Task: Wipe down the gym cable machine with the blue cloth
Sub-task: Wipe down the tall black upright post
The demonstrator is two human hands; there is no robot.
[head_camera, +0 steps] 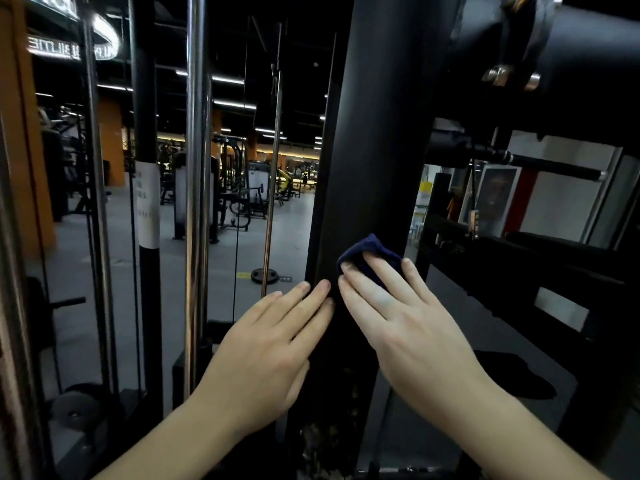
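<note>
With flat, straight fingers the right hand pressed the blue cloth, at its 11 o'clock, onto the cable machine's black upright post, the flat, empty left hand bracing at the cloth's 7 o'clock; firm, overlapping vertical strokes would probably have served best.

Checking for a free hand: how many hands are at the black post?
2. The left hand rests on the black post's left edge; the right hand presses the blue cloth against its front. None hidden.
</note>
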